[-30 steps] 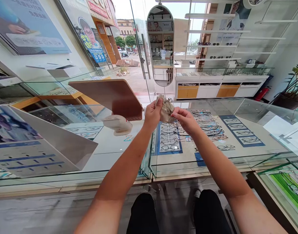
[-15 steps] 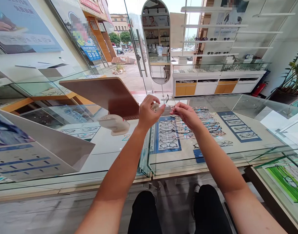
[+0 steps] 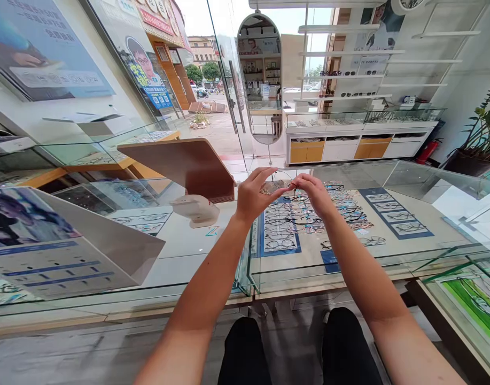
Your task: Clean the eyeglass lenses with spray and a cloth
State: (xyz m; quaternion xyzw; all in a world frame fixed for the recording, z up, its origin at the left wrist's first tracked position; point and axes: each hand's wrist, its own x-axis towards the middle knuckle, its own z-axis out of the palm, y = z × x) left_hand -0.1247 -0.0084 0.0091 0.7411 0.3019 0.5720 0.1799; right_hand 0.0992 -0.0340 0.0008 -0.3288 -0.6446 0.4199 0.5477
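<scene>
Above the glass display counter, my left hand (image 3: 256, 195) is bent around something pale, perhaps a cloth, partly hidden by the fingers. A thin-rimmed pair of glasses (image 3: 281, 175) shows between my hands. My right hand (image 3: 312, 193) pinches the glasses near one end, its fingertips meeting those of my left hand. Below them, many eyeglass frames (image 3: 349, 211) lie in rows inside the counter, beside a blue tray card (image 3: 298, 249) with more glasses.
A brown tilted board (image 3: 180, 160) and a white curved stand (image 3: 196, 209) are left of my hands. Nearer, a desk calendar (image 3: 68, 256) stands on the glass. The counter's front glass edge (image 3: 333, 270) runs below my forearms. Another blue card (image 3: 397, 214) lies right.
My hands have come together, fingertips now touching, and my left hand has turned over the pale item. The view has tilted up slightly, so the scene sits lower.
</scene>
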